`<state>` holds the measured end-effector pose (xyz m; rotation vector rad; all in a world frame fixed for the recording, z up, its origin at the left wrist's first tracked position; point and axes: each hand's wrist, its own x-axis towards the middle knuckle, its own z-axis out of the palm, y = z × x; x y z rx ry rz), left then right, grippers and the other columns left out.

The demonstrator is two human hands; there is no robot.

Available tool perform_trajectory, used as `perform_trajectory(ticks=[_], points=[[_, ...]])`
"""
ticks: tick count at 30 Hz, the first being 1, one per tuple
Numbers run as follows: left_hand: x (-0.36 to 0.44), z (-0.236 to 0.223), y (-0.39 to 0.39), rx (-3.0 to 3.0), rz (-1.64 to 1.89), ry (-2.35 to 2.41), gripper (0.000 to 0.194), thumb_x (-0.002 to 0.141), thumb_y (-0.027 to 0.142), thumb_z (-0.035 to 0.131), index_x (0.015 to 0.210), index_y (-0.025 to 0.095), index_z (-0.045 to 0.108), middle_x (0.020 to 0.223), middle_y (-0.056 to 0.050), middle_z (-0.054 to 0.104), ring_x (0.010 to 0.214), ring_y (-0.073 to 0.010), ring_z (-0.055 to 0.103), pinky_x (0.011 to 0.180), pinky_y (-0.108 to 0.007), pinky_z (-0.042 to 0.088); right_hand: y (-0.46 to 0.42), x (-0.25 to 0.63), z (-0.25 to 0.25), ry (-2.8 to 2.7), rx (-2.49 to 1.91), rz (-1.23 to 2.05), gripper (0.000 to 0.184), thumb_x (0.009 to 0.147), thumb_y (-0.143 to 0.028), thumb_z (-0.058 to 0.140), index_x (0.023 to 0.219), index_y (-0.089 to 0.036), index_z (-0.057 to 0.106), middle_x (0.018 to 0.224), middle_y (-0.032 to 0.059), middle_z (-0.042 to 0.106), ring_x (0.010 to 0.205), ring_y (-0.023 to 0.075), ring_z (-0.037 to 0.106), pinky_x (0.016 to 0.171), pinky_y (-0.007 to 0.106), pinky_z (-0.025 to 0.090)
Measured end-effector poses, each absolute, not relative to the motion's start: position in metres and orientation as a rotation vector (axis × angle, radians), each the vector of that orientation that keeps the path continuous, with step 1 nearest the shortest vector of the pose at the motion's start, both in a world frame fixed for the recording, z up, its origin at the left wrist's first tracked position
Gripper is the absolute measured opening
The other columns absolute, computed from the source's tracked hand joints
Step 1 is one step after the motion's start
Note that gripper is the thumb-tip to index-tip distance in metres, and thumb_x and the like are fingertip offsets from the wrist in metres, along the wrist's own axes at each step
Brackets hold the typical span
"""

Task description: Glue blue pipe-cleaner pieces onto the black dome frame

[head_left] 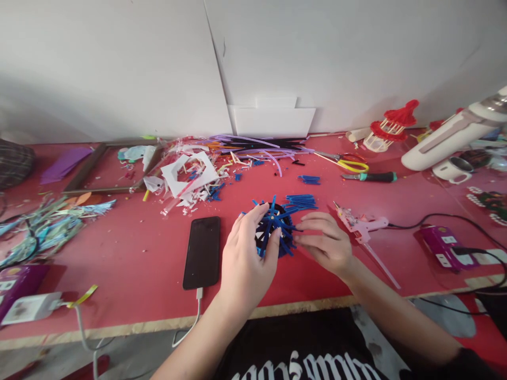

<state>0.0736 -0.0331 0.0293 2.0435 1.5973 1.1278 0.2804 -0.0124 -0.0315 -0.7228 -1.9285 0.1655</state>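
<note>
My left hand [246, 258] grips a round dark piece studded with blue straw sticks [276, 227], fingers curled over its left side. My right hand [327, 240] touches the right side of the same piece, its fingers held together and pinching at a blue stick. The piece rests just above the red table [138, 264]. A small pile of cut blue sticks [301, 201] lies right behind it. A pink glue gun [362, 224] lies just to the right of my right hand.
A black phone [203, 252] on a charging cable lies left of my hands. Paper and straw scraps [190, 177] litter the back. Yellow scissors [350, 162], a green-handled cutter [372, 177], a red-and-white model [390, 126], a purple power strip [441, 244] stand right.
</note>
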Motion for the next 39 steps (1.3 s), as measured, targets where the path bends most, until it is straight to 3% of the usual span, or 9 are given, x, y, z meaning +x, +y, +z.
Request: perform_trajectory(ticks=[3, 8, 18, 39], points=[[0.074, 0.029, -0.033, 2.039, 1.139, 1.619, 0.037, 0.095, 0.024, 0.065, 0.130, 0.021, 0.055, 0.128, -0.010, 0.073, 0.120, -0.0257, 0.069, 0.104, -0.042, 0.056, -0.012, 0.281, -0.033, -1.938, -0.723, 0.147, 0.025, 0.087, -0.009, 0.070, 0.105, -0.026, 0.075, 0.105, 0.0070, 0.074, 0.109, 0.0234, 0.067, 0.088, 0.043, 0.062], [0.075, 0.025, -0.032, 2.067, 1.124, 1.634, 0.037, 0.096, 0.025, 0.066, 0.130, 0.021, 0.054, 0.127, -0.009, 0.074, 0.118, -0.0263, 0.071, 0.112, -0.049, 0.051, -0.012, 0.280, -0.035, -1.973, -0.701, 0.118, 0.025, 0.085, -0.008, 0.073, 0.106, -0.023, 0.074, 0.108, 0.0087, 0.073, 0.111, 0.0242, 0.066, 0.088, 0.043, 0.061], [0.085, 0.021, -0.029, 2.218, 1.168, 1.676, 0.038, 0.094, 0.027, 0.068, 0.128, 0.017, 0.055, 0.119, -0.012, 0.074, 0.114, -0.0320, 0.069, 0.102, -0.052, 0.056, -0.012, 0.281, -0.039, -1.976, -0.680, 0.096, 0.020, 0.087, -0.010, 0.071, 0.104, -0.021, 0.072, 0.107, 0.0090, 0.072, 0.111, 0.0244, 0.067, 0.090, 0.044, 0.061], [0.090, 0.016, -0.026, 2.209, 1.212, 1.716, 0.029, 0.095, 0.021, 0.061, 0.123, 0.016, 0.057, 0.116, -0.014, 0.074, 0.112, -0.0304, 0.068, 0.098, -0.052, 0.056, -0.012, 0.284, -0.038, -2.020, -0.716, 0.084, 0.020, 0.090, -0.011, 0.067, 0.105, -0.024, 0.072, 0.111, 0.0086, 0.070, 0.115, 0.0250, 0.063, 0.092, 0.046, 0.059]])
